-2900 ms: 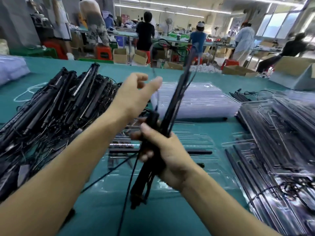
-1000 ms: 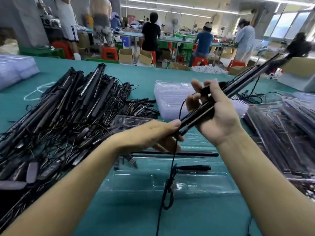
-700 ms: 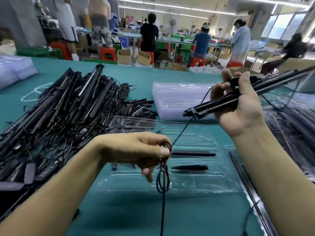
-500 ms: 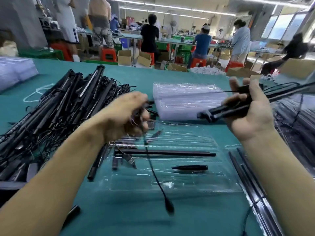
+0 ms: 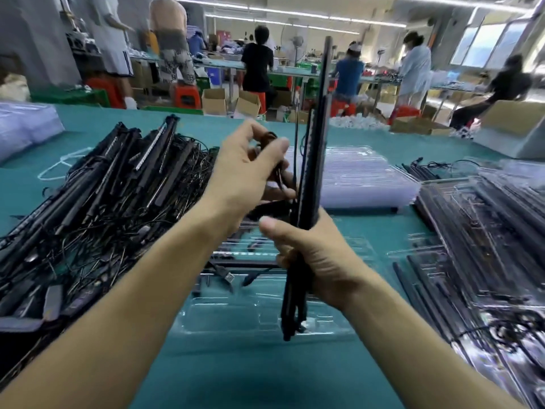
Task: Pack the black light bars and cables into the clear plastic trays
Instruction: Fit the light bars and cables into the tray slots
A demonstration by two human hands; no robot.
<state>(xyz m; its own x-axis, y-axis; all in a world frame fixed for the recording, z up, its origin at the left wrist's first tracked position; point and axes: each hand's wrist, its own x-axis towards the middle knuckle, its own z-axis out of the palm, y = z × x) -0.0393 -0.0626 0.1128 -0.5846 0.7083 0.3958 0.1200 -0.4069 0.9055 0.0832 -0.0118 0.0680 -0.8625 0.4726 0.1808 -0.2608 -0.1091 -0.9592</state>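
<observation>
Black light bars (image 5: 314, 160), a slim bundle of them, stand nearly upright above the bench (image 5: 236, 376). The right hand (image 5: 318, 261) clenches them low down with its fingers wrapped round, and we cannot count the bars where the hand covers them. The left hand (image 5: 244, 175) pinches a thin dark cable (image 5: 277, 174) just beside the bundle (motion blur smears its coils, so we cannot trace where it runs). Beneath both hands lies a clear plastic tray (image 5: 236, 320), ribbed and glossy, partly hidden by the arms. Left of it sprawls a tangled heap of bars and wires (image 5: 103, 202). Behind it sits a stack of clear trays (image 5: 359, 178), and at right are filled trays (image 5: 486, 246), cut off by the frame edge.
</observation>
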